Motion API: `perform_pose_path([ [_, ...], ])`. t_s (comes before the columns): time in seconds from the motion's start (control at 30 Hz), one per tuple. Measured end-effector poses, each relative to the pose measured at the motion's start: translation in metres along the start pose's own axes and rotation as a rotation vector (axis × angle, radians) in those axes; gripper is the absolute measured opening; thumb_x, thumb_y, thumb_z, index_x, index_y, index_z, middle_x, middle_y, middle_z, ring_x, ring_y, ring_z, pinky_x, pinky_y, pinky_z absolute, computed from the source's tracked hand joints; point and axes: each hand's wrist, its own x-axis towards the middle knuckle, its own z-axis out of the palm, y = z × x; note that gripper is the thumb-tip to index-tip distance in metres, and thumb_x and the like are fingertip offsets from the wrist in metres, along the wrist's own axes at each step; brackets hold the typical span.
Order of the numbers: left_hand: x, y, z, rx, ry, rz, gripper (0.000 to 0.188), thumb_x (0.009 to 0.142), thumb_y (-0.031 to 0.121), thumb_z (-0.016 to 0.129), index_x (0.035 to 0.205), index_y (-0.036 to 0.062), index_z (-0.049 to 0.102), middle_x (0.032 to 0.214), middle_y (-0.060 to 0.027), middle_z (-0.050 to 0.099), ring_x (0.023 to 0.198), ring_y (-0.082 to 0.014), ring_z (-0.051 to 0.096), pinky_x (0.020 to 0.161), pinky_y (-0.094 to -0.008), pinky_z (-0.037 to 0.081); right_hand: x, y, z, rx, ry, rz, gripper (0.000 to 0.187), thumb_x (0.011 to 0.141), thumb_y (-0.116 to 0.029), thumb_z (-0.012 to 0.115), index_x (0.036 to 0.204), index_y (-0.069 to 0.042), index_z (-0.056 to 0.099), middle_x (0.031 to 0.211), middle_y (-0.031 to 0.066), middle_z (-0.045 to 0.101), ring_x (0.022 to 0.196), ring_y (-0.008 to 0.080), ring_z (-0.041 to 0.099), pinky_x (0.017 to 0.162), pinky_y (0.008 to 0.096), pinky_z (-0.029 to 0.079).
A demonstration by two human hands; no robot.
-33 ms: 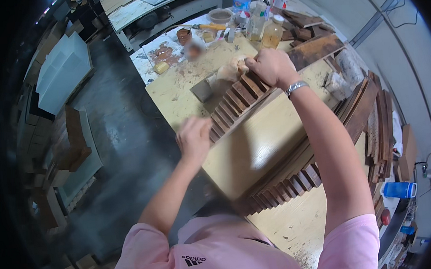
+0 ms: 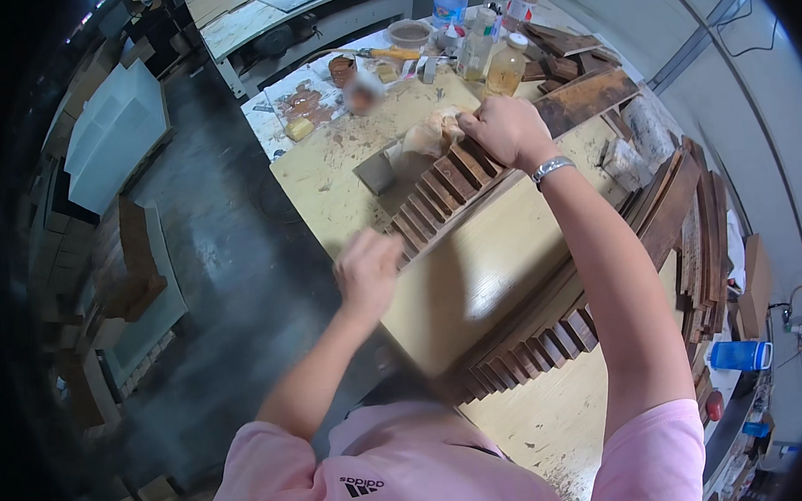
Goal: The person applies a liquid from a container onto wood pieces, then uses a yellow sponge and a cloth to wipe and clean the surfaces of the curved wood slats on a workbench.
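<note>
Brown toothed strip: a row of short wooden blocks set along a slender backing; lies aslant on the pale board between the hands, toward 1 o'clock from the centre of the head view.
Right hand: between 1 and 2 o'clock; fingers curled and apparently closed over the strip's far end, the fingertips partly hidden.
Left hand: near centre, toward 9 o'clock, at the strip's near end; fingers bent but blurred, so whether they grasp or merely touch cannot be told.
Handling: judged light to moderate in weight, stiff along its length, with little slip if the wood is dry; the projecting blocks look like the likeliest parts to chip or snap.
Hold points: both ends, or the continuous backing, would seem safer than any single block.
Whitish crumpled wad: half past 12, beside the right fingertips; seemingly soft.
Grey block: just before 12.
Second toothed piece: between 4 and 5 o'clock, apart from both hands.
</note>
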Motion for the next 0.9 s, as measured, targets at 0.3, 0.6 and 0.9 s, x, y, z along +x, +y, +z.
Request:
perform_pose_path([
  [0.3, -0.007, -0.001, 0.0, -0.084, 0.011, 0.004, 0.008, 0.08, 0.003, 0.073, 0.085, 0.0087, 0.073, 0.081, -0.0074, 0.064, 0.077, -0.029, 0.064, 0.065, -0.0399, 0.052, 0.004, 0.005, 0.005, -0.008, 0.053, -0.009, 0.057, 0.092, -0.046, 0.046, 0.078, 0.001, 0.074, 0.086, 0.0284, 0.069, 0.087, 0.0449, 0.067, 0.087, 0.0492, 0.052],
  [0.6, -0.007, -0.018, 0.003, -0.024, 0.138, -0.054, 0.012, 0.078, -0.001, 0.075, 0.089, 0.0043, 0.075, 0.077, -0.0093, 0.062, 0.071, -0.0274, 0.061, 0.064, -0.0379, 0.048, 0.007, 0.009, 0.008, -0.004, 0.07, -0.027, 0.056, 0.092, -0.047, 0.047, 0.079, 0.0, 0.073, 0.086, 0.0294, 0.068, 0.087, 0.0465, 0.066, 0.086, 0.0508, 0.051],
  [0.9, -0.023, -0.015, -0.005, -0.112, -0.004, -0.045, 0.012, 0.076, 0.001, 0.076, 0.088, 0.0049, 0.074, 0.077, -0.0104, 0.063, 0.072, -0.0291, 0.061, 0.064, -0.0394, 0.048, 0.007, 0.006, 0.008, -0.003, 0.077, -0.019, 0.056, 0.092, -0.047, 0.048, 0.079, 0.001, 0.073, 0.085, 0.0294, 0.068, 0.088, 0.0465, 0.066, 0.087, 0.0503, 0.052],
])
